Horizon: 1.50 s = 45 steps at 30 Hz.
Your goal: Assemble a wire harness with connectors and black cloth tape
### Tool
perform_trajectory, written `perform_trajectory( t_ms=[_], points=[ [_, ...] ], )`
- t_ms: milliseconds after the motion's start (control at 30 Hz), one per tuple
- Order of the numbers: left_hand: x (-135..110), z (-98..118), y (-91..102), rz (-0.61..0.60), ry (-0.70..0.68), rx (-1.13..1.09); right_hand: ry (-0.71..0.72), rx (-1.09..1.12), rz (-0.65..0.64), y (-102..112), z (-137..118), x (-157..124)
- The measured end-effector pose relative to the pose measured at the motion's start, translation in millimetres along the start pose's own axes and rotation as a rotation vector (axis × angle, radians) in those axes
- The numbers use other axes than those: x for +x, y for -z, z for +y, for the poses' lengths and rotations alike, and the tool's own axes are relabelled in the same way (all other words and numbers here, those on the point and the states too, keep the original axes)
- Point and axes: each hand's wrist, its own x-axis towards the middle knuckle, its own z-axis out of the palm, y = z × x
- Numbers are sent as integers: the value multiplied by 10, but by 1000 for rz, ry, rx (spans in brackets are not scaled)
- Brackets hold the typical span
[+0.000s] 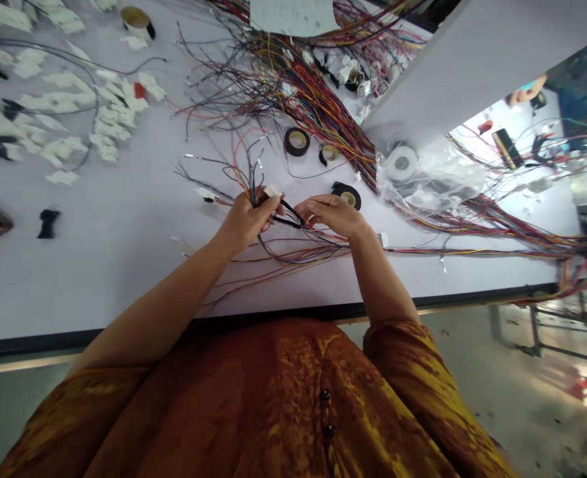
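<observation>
While the left hand (248, 222) grips, the right hand (336, 216) meets the wires (251, 180) where two black strands (292, 211) converge

Although the hands are apart, the wires bridge the short gap between them, just above the bench (99, 272) and in front of the body. The left hand is closed on the wires, with a white connector (272, 191) at its thumb tip. From that grip, loose ends fan out leftward and away from the person, while the black strands slant right and slightly toward the person.

Those strands draw together at the right fingertips, which are curled inward; whether they pinch there or only touch, I cannot tell. The right hand is thus the nearer one to the meeting point, and the left is nearer to the loose ends. The deciding relation looks to be this: the strands' long axis runs mostly sideways, from hand to hand, rather than toward the body.

Rightward, past the right wrist, a long run (473, 251) lies roughly along the bench's near edge. Beyond the right hand sits a black tape roll (347, 196), just beside its knuckles; another roll (296, 141) lies farther off, ahead of the gap.
</observation>
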Motion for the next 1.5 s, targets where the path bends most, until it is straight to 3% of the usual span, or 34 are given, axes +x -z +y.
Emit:
perform_trajectory(
  t_ms=[133,333,467,567,733,867,933,1067,1167,1233,1400,1500],
  points=[
    [-20,7,37,-3,27,-46,-71,-40,-24,101,97,-9],
    [-9,41,26,33,63,-68,132,-89,-47,68,91,-2],
    [1,26,11,27,68,-83,187,-141,-57,13,53,-64],
    [15,-1,-4,19,60,-65,274,-294,15,-108,46,-107],
    [-22,15,48,11,13,-60,472,-654,293,-360,139,-67],
    [-207,99,267,100,-84,-132,336,-422,514,-394,231,29],
    [-313,113,417,167,-93,-244,210,-250,536,-364,238,60],
    [-412,59,703,280,23,-549,85,-82,382,-291,179,45],
    [-401,40,859,340,93,-699,88,-91,230,-274,130,-5],
    [-398,70,931,355,93,-740,115,-143,207,-288,129,-28],
    [-428,182,1060,378,24,-746,41,15,418,-332,198,26],
    [-423,188,1128,385,-22,-719,-31,-113,497,-340,205,116]
  ],
)
